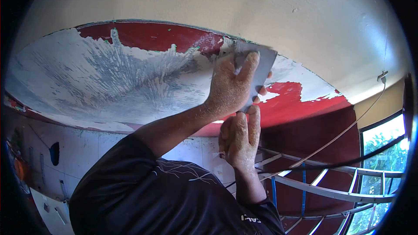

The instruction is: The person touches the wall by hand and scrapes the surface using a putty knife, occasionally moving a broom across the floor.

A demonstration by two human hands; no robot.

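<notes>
My left hand (230, 85), coated in pale dust, grips a flat grey scraper blade (264, 63) with the thumb in front and fingertips showing behind its right edge. The blade's top lies against or very near the rim of a curved surface (143, 76), partly covered in white and grey filler, with red paint (150, 36) showing. Just below, my right hand (244, 141) is raised, also dusty. Two of its fingers reach up to the blade's lower end, while the others are curled in. Whatever it may hold is hidden.
A smooth cream surface (187, 0) arches above. Curved metal ladder-like framing (335, 187) stands at right, crossed by a pale cable (344, 132) and a black one (365, 154). Behind it is a window (383, 148). A dark-headed broom (54, 153) is at lower left.
</notes>
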